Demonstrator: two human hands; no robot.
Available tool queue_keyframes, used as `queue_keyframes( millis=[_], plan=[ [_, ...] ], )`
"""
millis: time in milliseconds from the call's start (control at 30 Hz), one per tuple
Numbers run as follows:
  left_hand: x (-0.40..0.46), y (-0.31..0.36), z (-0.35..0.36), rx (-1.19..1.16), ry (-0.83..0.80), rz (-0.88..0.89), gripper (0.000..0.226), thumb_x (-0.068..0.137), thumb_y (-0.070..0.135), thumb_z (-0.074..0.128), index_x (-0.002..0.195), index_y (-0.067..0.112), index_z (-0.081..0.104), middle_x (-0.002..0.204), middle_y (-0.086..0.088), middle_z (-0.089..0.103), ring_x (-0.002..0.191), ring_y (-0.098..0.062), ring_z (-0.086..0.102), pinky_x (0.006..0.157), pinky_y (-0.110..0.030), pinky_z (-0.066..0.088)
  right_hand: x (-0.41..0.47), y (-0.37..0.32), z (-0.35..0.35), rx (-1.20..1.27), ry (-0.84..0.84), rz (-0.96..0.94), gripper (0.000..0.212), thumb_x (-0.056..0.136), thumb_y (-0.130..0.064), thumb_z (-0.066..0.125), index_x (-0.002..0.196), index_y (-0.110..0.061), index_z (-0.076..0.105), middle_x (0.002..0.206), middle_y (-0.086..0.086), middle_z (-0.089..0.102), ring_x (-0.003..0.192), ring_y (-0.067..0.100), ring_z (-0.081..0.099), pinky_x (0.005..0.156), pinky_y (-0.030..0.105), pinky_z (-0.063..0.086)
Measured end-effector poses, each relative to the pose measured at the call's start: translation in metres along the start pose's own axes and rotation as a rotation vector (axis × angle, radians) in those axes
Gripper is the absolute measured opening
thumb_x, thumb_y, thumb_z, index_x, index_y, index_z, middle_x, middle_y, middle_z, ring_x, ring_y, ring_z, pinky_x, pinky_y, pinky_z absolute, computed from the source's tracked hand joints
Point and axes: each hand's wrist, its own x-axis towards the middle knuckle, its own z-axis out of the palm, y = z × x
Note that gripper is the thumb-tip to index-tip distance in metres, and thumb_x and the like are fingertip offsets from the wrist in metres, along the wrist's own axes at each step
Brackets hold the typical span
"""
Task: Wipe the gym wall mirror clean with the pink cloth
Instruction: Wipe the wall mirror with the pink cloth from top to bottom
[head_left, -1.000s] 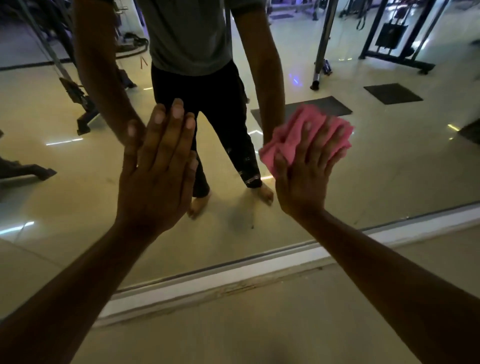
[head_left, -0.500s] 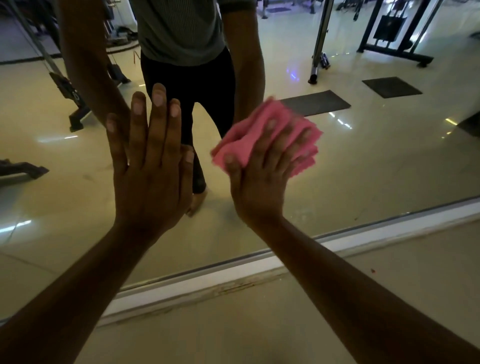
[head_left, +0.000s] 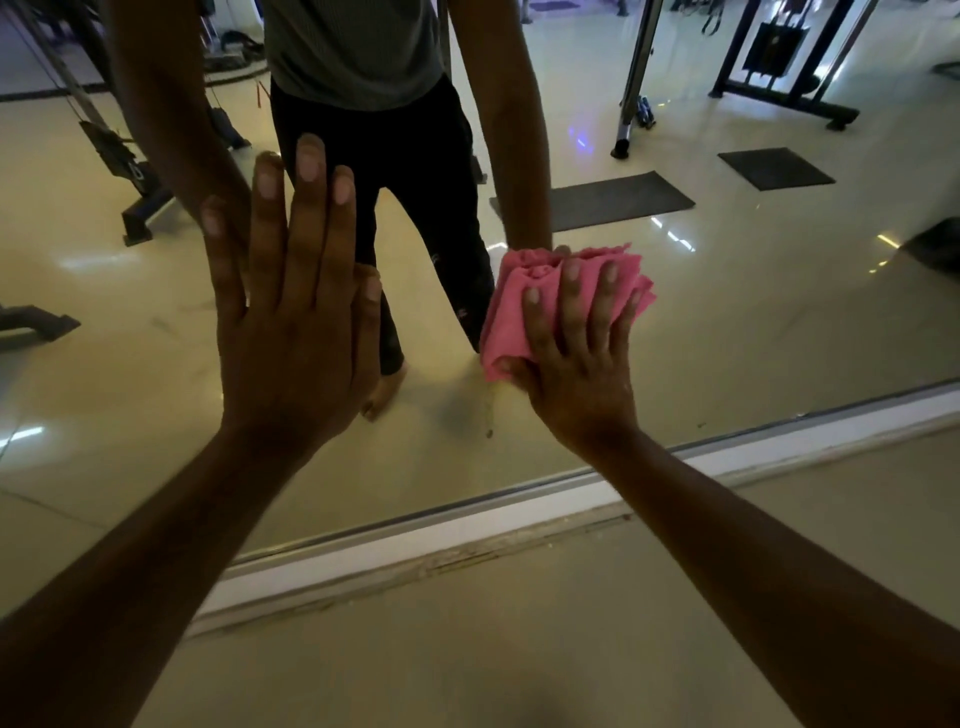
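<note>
The wall mirror (head_left: 779, 322) fills the upper view and reflects a standing person and the gym floor. My left hand (head_left: 296, 322) lies flat on the glass, fingers straight and together, pointing up. To its right, my right hand (head_left: 576, 364) presses the bunched pink cloth (head_left: 511, 306) against the mirror, just above the lower edge. Its fingers spread over the cloth and curve into the folds, and the thumb tucks under the cloth's lower left corner. A few small specks show on the glass below the cloth.
A white strip (head_left: 467, 530) runs along the mirror's bottom edge, with the beige tiled floor (head_left: 519, 649) below it. Reflected in the glass are gym machine frames (head_left: 779, 78), dark floor mats (head_left: 618, 200) and a bench foot at left.
My right hand swept the pink cloth left toward my left hand, then back right and slightly lower. My left hand stayed flat on the glass.
</note>
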Motion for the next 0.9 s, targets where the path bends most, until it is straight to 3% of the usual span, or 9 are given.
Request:
queue_keyframes(
  millis=[67,167,267,367,433,533,733,800,900],
  plan=[
    [-0.001,0.003,-0.001,-0.013,0.001,-0.015,0.068,0.116,0.032,0.045,0.172,0.007,0.015,0.177,-0.021,0.019,0.165,-0.043,0.019,0.134,-0.062,0.012,0.009,0.006,-0.01,-0.002,0.023,0.054,0.089,0.111,-0.06,0.053,0.171,-0.013,0.007,0.176,0.03,0.015,0.159,0.062,0.019,0.122,0.084,0.018],
    [-0.001,0.002,0.0,0.01,-0.002,-0.005,0.068,0.117,0.032,0.044,0.172,0.007,0.015,0.178,-0.022,0.018,0.165,-0.043,0.018,0.134,-0.063,0.012,0.055,-0.024,-0.02,0.15,0.149,0.415,0.09,0.109,-0.057,0.05,0.167,-0.003,0.008,0.174,0.039,0.013,0.161,0.063,0.011,0.127,0.079,0.011],
    [0.0,0.0,-0.002,-0.003,-0.002,0.009,0.067,0.117,0.032,0.043,0.172,0.006,0.016,0.177,-0.022,0.019,0.165,-0.043,0.019,0.134,-0.062,0.012,0.047,-0.03,-0.018,0.15,0.098,0.167,0.091,0.11,-0.068,0.044,0.169,-0.01,0.006,0.175,0.035,0.013,0.158,0.067,0.013,0.123,0.084,0.014],
    [0.0,0.001,-0.004,0.014,0.026,0.009,0.067,0.116,0.032,0.045,0.173,0.008,0.018,0.178,-0.019,0.019,0.166,-0.037,0.013,0.135,-0.058,0.007,0.021,-0.002,-0.017,0.012,-0.016,-0.127,0.095,0.108,-0.066,0.058,0.172,-0.022,0.004,0.175,0.022,0.014,0.16,0.062,0.019,0.122,0.084,0.017],
    [0.0,0.001,-0.005,0.01,0.029,0.012,0.066,0.117,0.031,0.045,0.173,0.009,0.018,0.178,-0.017,0.018,0.166,-0.034,0.008,0.135,-0.055,0.002,0.042,-0.012,-0.03,0.035,0.017,-0.054,0.091,0.106,-0.061,0.065,0.169,-0.018,0.016,0.177,0.026,0.014,0.161,0.062,0.016,0.125,0.082,0.012],
    [0.0,0.001,-0.001,0.023,0.027,0.014,0.066,0.117,0.032,0.044,0.173,0.009,0.018,0.179,-0.017,0.016,0.165,-0.032,0.005,0.135,-0.053,-0.001,0.099,-0.049,-0.043,0.09,0.161,0.278,0.096,0.103,-0.065,0.06,0.166,-0.01,0.014,0.175,0.037,0.017,0.161,0.064,0.01,0.129,0.078,0.0],
    [-0.001,-0.002,-0.008,-0.032,-0.008,0.018,0.065,0.117,0.031,0.043,0.173,0.009,0.018,0.18,-0.014,0.013,0.167,-0.033,0.008,0.135,-0.056,0.007,0.044,-0.028,-0.031,0.014,-0.006,-0.141,0.096,0.107,-0.069,0.055,0.174,-0.026,0.002,0.177,0.022,0.014,0.161,0.061,0.018,0.124,0.084,0.012],
    [-0.002,-0.004,-0.009,-0.043,-0.001,0.029,0.064,0.117,0.029,0.043,0.173,0.009,0.018,0.18,-0.013,0.012,0.167,-0.033,0.009,0.135,-0.057,0.009,0.062,-0.036,-0.038,0.024,0.036,-0.003,0.094,0.105,-0.065,0.061,0.171,-0.018,0.014,0.178,0.028,0.017,0.162,0.06,0.015,0.124,0.082,0.012],
    [-0.002,-0.005,-0.005,-0.029,0.011,0.036,0.063,0.117,0.028,0.043,0.173,0.009,0.019,0.18,-0.012,0.01,0.167,-0.032,0.008,0.135,-0.056,0.009,0.108,-0.068,-0.043,0.127,0.197,0.387,0.095,0.104,-0.065,0.057,0.167,-0.009,0.013,0.175,0.036,0.016,0.162,0.062,0.009,0.128,0.079,0.006]
  ],
)
